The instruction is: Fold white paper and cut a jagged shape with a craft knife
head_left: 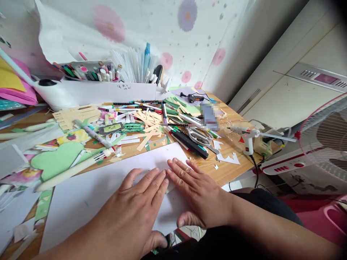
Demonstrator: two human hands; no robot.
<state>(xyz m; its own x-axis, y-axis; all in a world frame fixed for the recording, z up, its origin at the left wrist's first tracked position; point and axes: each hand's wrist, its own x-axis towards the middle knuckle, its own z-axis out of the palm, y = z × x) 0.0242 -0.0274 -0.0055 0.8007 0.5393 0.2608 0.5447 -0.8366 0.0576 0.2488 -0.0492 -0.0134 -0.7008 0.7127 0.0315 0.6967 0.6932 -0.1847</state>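
A large white sheet (78,202) lies along the table's front edge. Both hands rest palm down near its right part, fingertips almost touching. My left hand (143,202) has its fingers stretched forward and the thumb toward the edge. My right hand (195,195) lies flat, its thumb apart from the fingers. Beneath the fingers a small pale piece shows in part; the hands hide most of it. Just beyond are a black marker (189,142) and silver scissors (199,136).
Paper strips (151,124), pens and a green paper shape (58,159) cover the table behind the sheet. A white box (108,92) holds markers and clear sticks. At right are a white glue gun (248,139), a phone (210,117) and a fan (328,133).
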